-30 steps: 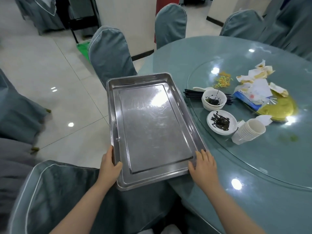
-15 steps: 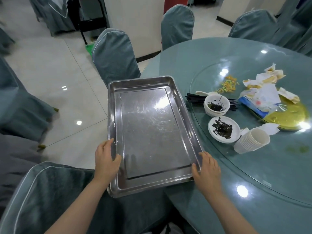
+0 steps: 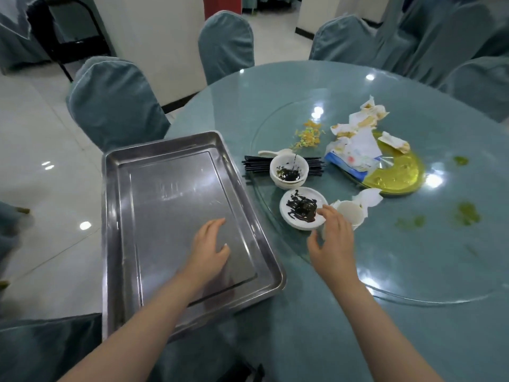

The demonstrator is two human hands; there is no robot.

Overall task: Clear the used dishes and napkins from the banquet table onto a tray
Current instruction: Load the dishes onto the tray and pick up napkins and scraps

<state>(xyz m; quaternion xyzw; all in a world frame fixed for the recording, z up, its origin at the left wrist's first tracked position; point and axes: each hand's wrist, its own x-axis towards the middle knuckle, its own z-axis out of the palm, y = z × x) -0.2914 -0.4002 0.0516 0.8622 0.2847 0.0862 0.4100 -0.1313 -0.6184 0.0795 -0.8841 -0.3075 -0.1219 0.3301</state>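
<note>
An empty steel tray [image 3: 115,244] lies at the table's left edge, overhanging it. My left hand [image 3: 210,248] hovers over the tray's floor, fingers relaxed. My right hand [image 3: 332,238] reaches between a small white plate [image 3: 289,219] smeared with dark sauce and a stack of white paper cups [image 3: 351,213] lying on its side; its fingers spread by the plate's rim and the cups, holding nothing. Behind stand a white bowl [image 3: 288,172] with dark sauce, black chopsticks [image 3: 254,168], a white spoon [image 3: 268,153], crumpled napkins [image 3: 360,125] and a yellow plate [image 3: 399,175].
The dishes sit on a glass turntable [image 3: 413,271] on the round teal table [image 3: 303,326]. Food scraps [image 3: 308,135] and green smears [image 3: 465,213] mark the glass. Covered chairs [image 3: 115,103] ring the table; another chair back [image 3: 41,348] is at my lower left.
Both hands let go of the tray's near rim. The left moved in over the tray floor; the right reached forward to the sauce plate and the cups.
</note>
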